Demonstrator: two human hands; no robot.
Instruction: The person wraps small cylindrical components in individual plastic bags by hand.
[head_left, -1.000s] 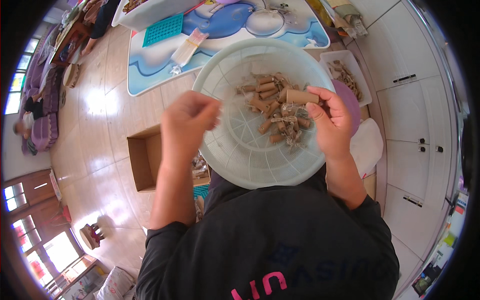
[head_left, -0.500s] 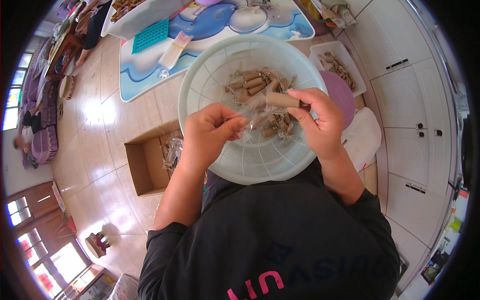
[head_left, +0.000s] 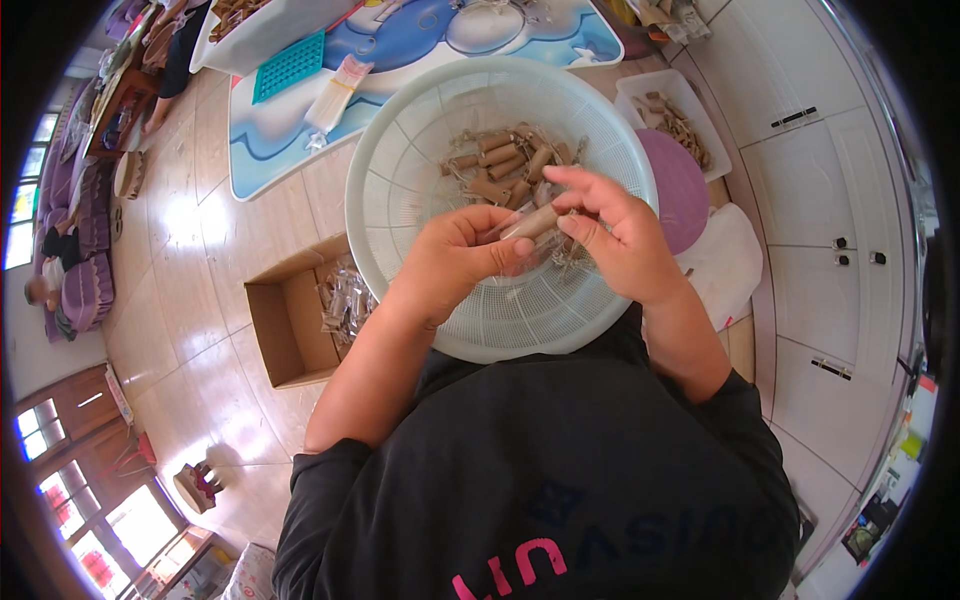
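The left hand (head_left: 458, 250) pinches a brown tube (head_left: 530, 225), thumb and fingers closed about its near end, with clear film (head_left: 497, 230) at the fingers. The right hand (head_left: 618, 228) is partly open at the tube's far end, forefinger lifted away from the thumb; whether it grips or only touches cannot be told. The tube is held slantwise over the pale green mesh basket (head_left: 366, 145), above a loose pile of similar tubes (head_left: 500, 158) with strings, lying toward the basket's far side.

Just below the basket, the person's black shirt (head_left: 560, 430) bears large pink lettering (head_left: 540, 547) and, to its right, dark lettering (head_left: 690, 537) with a small dark emblem, faint against the cloth.

Left of the basket, a cardboard box (head_left: 295, 335) contains clear-wrapped pieces (head_left: 345, 305). Right of it are a purple round thing (head_left: 680, 195), a white bag (head_left: 725, 270) and, farther up, a white tray (head_left: 626, 98) of brown pieces. Beyond the basket, a blue-and-white table (head_left: 265, 150) bears a teal grid tray (head_left: 290, 68) and a banded bundle of clear bags (head_left: 340, 92). Pale cabinets (head_left: 810, 200) stand at far right.
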